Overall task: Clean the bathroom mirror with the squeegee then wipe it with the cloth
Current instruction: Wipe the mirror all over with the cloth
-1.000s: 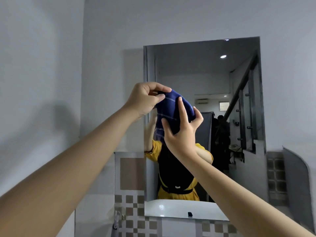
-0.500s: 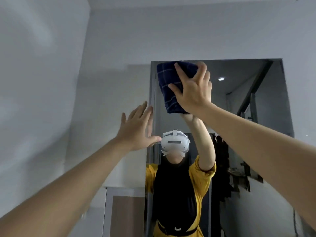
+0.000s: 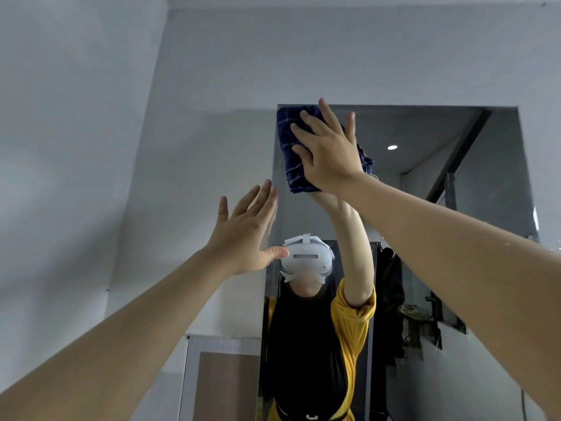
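Note:
A tall rectangular mirror hangs on the grey wall ahead and reflects a person in a yellow top. A folded dark blue cloth with thin pale lines lies flat against the mirror's top left corner. My right hand presses on it with straight, spread fingers. My left hand is raised with flat, straight fingers at the mirror's left edge, lower than the cloth, and holds nothing. No squeegee is in view.
A plain grey wall runs above and left of the mirror. A brown and grey tiled panel lies below left. The mirror reflects a stair rail and a ceiling light.
A second ago both hands held the bunched cloth at mid-mirror. My right hand has carried it up to the top left corner, and my left hand has let go and opened.

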